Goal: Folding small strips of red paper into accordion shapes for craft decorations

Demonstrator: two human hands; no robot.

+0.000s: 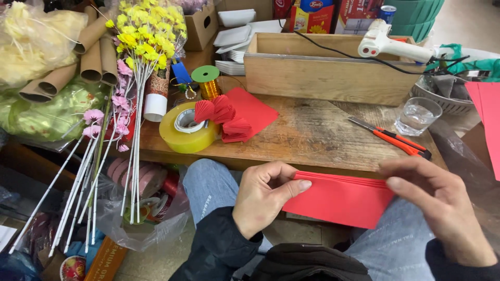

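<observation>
A folded sheet of red paper (338,200) is held flat over my lap, just below the table's front edge. My left hand (263,195) pinches its left end between thumb and fingers. My right hand (437,200) grips its right end, fingers laid along the top fold. On the wooden table (312,138) lie several small red pleated paper fans (224,117) and a red paper square (255,109).
A big yellow tape roll (187,130) sits by the fans, with a gold ribbon spool (207,82) behind. An orange utility knife (398,138), a glass of water (416,115), a wooden crate (325,67) and a glue gun (388,44) stand right. Artificial flowers (140,47) lean at the left.
</observation>
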